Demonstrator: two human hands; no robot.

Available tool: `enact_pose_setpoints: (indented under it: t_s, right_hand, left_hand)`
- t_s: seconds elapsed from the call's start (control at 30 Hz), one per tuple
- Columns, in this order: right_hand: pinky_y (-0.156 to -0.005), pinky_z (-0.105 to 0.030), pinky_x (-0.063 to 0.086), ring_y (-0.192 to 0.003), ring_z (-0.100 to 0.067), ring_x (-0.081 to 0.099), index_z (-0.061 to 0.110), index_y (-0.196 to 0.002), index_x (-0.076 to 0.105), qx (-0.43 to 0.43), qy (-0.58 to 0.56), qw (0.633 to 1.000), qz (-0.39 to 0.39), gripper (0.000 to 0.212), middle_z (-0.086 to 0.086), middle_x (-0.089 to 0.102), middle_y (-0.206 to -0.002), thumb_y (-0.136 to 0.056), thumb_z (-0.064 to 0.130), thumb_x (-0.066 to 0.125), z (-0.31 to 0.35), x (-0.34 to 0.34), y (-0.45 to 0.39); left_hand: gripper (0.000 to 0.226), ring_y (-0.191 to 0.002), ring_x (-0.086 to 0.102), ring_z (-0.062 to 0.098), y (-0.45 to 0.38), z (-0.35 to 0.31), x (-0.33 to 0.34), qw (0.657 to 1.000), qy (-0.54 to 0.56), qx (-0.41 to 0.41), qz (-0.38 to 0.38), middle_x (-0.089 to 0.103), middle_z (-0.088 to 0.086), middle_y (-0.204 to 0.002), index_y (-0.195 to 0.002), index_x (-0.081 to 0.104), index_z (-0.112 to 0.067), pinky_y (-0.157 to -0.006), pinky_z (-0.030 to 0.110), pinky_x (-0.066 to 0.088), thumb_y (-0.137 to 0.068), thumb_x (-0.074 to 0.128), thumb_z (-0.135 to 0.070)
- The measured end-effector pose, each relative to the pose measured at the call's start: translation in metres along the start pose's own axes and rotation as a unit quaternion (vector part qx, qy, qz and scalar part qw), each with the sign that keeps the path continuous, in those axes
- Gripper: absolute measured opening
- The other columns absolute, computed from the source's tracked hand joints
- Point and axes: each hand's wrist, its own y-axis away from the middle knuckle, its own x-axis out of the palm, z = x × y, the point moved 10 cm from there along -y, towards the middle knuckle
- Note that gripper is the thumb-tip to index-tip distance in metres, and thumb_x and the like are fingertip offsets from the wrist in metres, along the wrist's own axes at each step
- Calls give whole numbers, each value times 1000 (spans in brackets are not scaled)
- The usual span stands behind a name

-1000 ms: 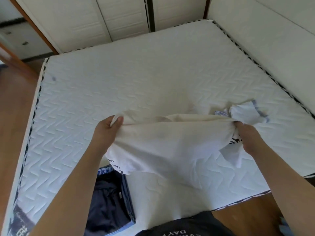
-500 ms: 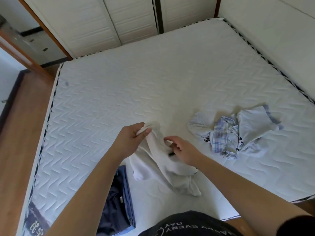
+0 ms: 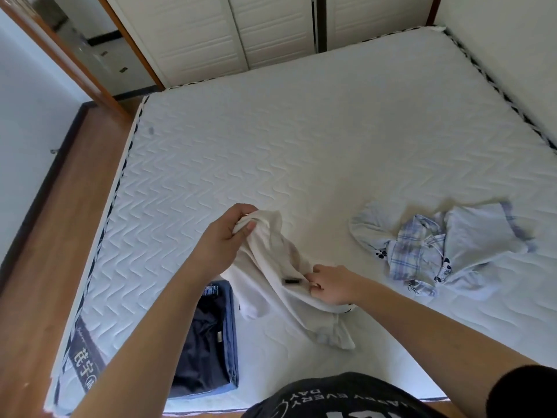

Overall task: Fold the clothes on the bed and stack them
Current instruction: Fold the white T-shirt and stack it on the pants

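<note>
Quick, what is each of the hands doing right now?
Left hand: grips the bunched top of the cream-white cotton T-shirt.
Right hand: fingers curled, pinching the same shirt near its small black tag.

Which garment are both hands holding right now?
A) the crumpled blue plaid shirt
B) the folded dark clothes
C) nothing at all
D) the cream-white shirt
D: the left hand and right hand both grip the cream-white shirt; the plaid shirt lies untouched.

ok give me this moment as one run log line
left hand grips white garment top | right hand pinches its middle | plaid shirt unfolded | dark folded stack near edge
</note>
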Motion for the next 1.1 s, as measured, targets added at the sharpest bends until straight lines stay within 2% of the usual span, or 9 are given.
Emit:
enact_pose_setpoints:
  t_s: [0.07, 0.23, 0.33, 0.43, 0.57, 0.7, 0.87, 1.0, 1.1]
  right_hand:
    - [-77, -37, 31, -99, -31, 57, 23, -118, 55, 22, 35, 998, 38, 38, -7, 51, -109, -97, 46, 33, -4, 9, 1]
    - [-73, -34, 36, -91, -30, 61, 16, -112, 61, 62, 133, 988, -56, 39, -9, 55, -108, -98, 45, 39, -26, -16, 13]
    - [-68, -34, 43, -78, -29, 60, 17, -115, 61, -13, 131, 981, -144, 29, -7, 54, -112, -95, 29, 43, -13, -40, 25]
    - [-57, -33, 37, -62, -30, 56, 17, -131, 55, -96, 30, 965, -244, 42, -7, 57, -106, -89, 13, 50, 13, -63, 36]
    - [-60, -39, 44, -75, -33, 61, 34, -144, 36, -55, 40, 979, -193, 45, -6, 55, -98, -100, 26, 36, 26, -59, 13]
    - [-64, -35, 39, -84, -32, 63, 30, -136, 41, 19, 131, 984, -121, 37, -8, 60, -95, -100, 30, 33, 11, -43, -3]
    - [-67, -32, 35, -88, -29, 63, 16, -106, 66, -27, 86, 987, -131, 34, -6, 59, -98, -95, 45, 53, -8, -62, 12]
    - [-72, -30, 36, -88, -27, 62, 7, -98, 73, -67, -26, 981, -179, 26, -9, 66, -91, -92, 31, 63, -41, -106, 43]
    - [-74, -14, 34, -95, -22, 63, 5, -106, 72, -37, -112, 973, -196, 21, -4, 69, -100, -94, 19, 63, -61, -130, 62]
  left_hand:
    - [26, -86, 59, -3, -1, -4, -3, 1000, -16, 11, 4, 64, -22, -97, -107, 55, -50, -68, 6, 41, -100, 53, -24]
    - [51, -110, 57, -2, -3, -16, -6, 996, -36, 50, 63, 62, -24, -117, -123, 57, -51, -87, 7, 40, -101, 44, -6]
    - [65, -108, 57, 12, 1, -19, 0, 990, -70, 81, 95, 61, -14, -110, -125, 58, -50, -89, 17, 41, -98, 38, 6]
    - [67, -102, 58, 17, 4, -19, 7, 988, -72, 87, 108, 59, -5, -106, -123, 63, -43, -86, 27, 44, -94, 38, 12]
    - [71, -99, 57, 12, 4, -25, 19, 987, -71, 81, 122, 54, -16, -101, -118, 66, -44, -78, 16, 41, -91, 39, 16]
    - [73, -93, 56, 12, 3, -26, 16, 985, -101, 76, 118, 51, -12, -97, -117, 67, -42, -77, 23, 42, -87, 36, 17]
    - [55, -92, 56, 15, 6, 5, 0, 966, -237, 36, 96, 45, -9, -101, -127, 62, -34, -82, 35, 47, -95, 38, 3]
    - [45, -81, 53, 11, 10, 32, -11, 951, -298, 3, 80, 43, -8, -105, -132, 54, -35, -59, 27, 42, -93, 53, -14]
    - [44, -73, 51, 4, 12, 31, 0, 943, -316, 30, 100, 43, -10, -101, -134, 48, -47, -54, 19, 36, -92, 59, -40]
